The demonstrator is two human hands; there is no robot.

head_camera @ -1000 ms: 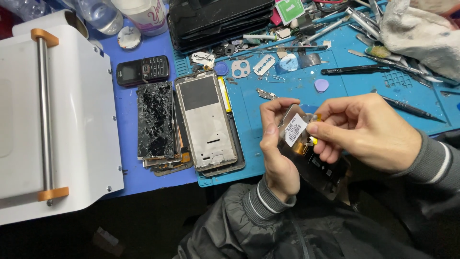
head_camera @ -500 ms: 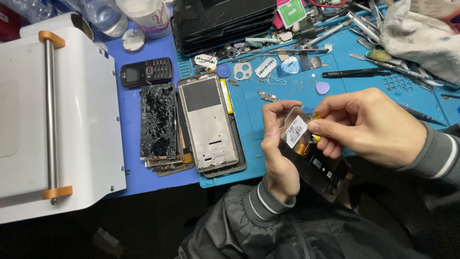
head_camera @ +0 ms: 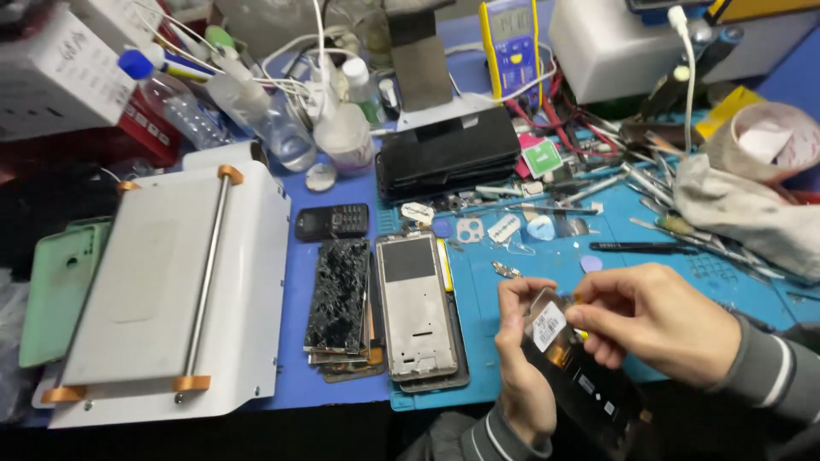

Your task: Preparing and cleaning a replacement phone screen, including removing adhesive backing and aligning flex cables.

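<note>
My left hand grips a dark phone display panel from the left side, its back toward me with a white sticker and an orange flex strip near the top. My right hand pinches the panel's upper end by the sticker. Both hands hover over the near edge of the blue work mat. Left of them lies a bare silver phone frame and a stack of cracked screens.
A white machine with a metal bar fills the left. A small black keypad phone, a black case, bottles, a yellow multimeter, screwdrivers and tweezers, a grey cloth crowd the back.
The view has tilted up, showing more of the bench's far side. My hands keep the same hold on the panel, now lower in the picture.
</note>
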